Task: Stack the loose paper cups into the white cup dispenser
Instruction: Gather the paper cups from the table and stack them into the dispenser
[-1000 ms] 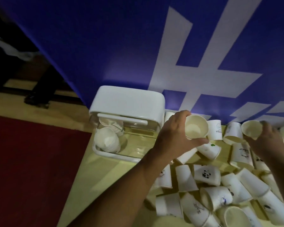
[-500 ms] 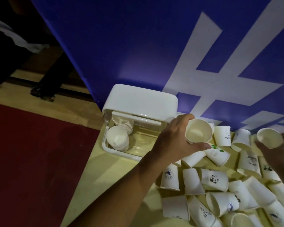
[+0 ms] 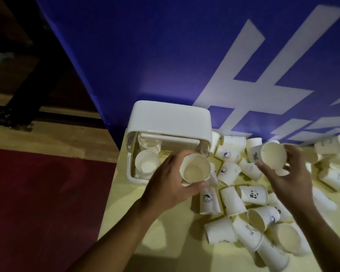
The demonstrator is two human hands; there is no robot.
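Nesting cups: crushing and jamming risks

Left of centre, the white cup dispenser (image 3: 171,118) holds a cup stack (image 3: 146,163). Just right of it the left hand (image 3: 169,187) grips an upright paper cup (image 3: 195,170); right of centre the right hand (image 3: 290,179) curls round a second cup (image 3: 273,155). Squeezing could dent thin walls; a tilted entry could jam on the stack. Either forearm could sweep the loose cups (image 3: 253,195), lower right, off the table (image 3: 165,242).
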